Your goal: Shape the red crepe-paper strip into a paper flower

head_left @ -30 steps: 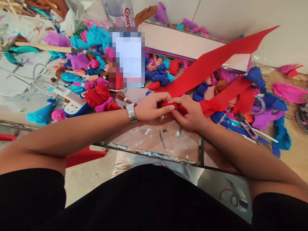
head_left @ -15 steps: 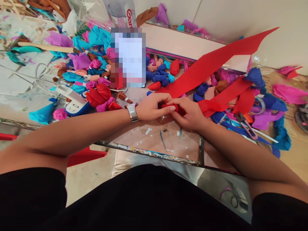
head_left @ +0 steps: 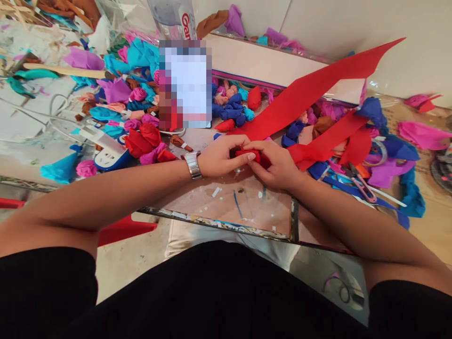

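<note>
Both of my hands meet over the glass table (head_left: 226,207), closed round a small rolled red bud (head_left: 253,156) of fabric. My left hand (head_left: 221,157), with a metal watch at the wrist, pinches the bud from the left. From the right, my right hand (head_left: 277,165) wraps its fingers about it. A long red fabric strip (head_left: 310,92) runs from the bud up and to the right, and a second fold of it (head_left: 330,141) trails beside my right hand.
Several finished buds in red (head_left: 143,139), blue (head_left: 231,108), pink and purple lie at the back and left. A white power strip (head_left: 102,141) and teal pliers (head_left: 21,80) lie left. Small snips (head_left: 358,181) and blue strips lie right. A clear bottle (head_left: 173,16) stands behind.
My fingers have shifted slightly on the red bud, turning it. The long strip's tip has sunk a little. Nothing else has moved.
</note>
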`<action>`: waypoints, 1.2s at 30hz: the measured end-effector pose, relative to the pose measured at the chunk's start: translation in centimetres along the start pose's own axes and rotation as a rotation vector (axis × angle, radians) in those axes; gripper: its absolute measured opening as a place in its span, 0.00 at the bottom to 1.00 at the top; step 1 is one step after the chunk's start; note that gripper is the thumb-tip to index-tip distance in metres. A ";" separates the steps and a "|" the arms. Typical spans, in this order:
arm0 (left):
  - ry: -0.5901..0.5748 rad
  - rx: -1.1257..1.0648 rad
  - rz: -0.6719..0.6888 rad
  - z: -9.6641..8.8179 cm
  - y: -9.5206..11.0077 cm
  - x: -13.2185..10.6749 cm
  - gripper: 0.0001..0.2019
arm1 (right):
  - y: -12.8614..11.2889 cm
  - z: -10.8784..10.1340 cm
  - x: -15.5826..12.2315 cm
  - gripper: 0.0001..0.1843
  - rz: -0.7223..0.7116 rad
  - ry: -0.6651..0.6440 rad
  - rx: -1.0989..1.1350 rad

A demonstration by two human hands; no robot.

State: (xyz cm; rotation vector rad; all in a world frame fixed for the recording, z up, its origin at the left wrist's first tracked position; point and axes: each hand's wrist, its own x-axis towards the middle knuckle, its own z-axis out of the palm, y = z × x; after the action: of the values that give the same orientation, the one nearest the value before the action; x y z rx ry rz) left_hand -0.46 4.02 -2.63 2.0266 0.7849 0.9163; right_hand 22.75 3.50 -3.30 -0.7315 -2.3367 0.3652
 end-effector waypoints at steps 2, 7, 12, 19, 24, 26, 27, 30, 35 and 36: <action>0.023 -0.025 -0.011 0.0 -0.2 0.0 0.27 | -0.1 0.0 -0.1 0.20 0.027 0.044 -0.028; 0.028 -0.072 -0.031 0.1 -0.6 -0.1 0.27 | -0.2 -0.1 -0.2 0.19 0.058 0.110 -0.063; 0.051 -0.072 -0.006 0.3 -0.8 -0.1 0.27 | -0.3 0.0 -0.1 0.17 0.027 0.159 -0.058; 0.037 -0.090 0.000 0.2 -0.4 0.0 0.27 | -0.2 0.1 -0.3 0.16 0.044 0.175 -0.063; -0.003 -0.122 -0.034 0.1 -0.4 -0.1 0.27 | -0.2 0.0 -0.2 0.13 0.020 0.182 -0.056; -0.008 -0.150 -0.037 0.0 -0.4 0.0 0.28 | -0.2 0.0 -0.1 0.13 0.036 0.181 -0.045; -0.004 -0.162 -0.037 0.0 -0.4 0.0 0.28 | -0.3 -0.1 -0.1 0.13 0.041 0.184 -0.040; 0.015 -0.180 -0.032 0.1 -0.3 0.0 0.28 | -0.4 -0.1 0.0 0.13 0.042 0.205 -0.033; 0.039 -0.160 -0.025 0.2 -0.5 0.0 0.28 | -0.4 -0.1 -0.1 0.14 0.038 0.242 -0.026; 0.049 -0.145 -0.028 0.2 -0.5 0.0 0.28 | -0.4 -0.1 -0.1 0.15 0.045 0.240 -0.025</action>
State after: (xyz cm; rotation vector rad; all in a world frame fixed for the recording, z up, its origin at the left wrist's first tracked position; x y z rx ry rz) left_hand -0.45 4.19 -3.15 1.8696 0.7500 0.9812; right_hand 22.74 3.14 -3.11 -0.7955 -2.1055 0.2537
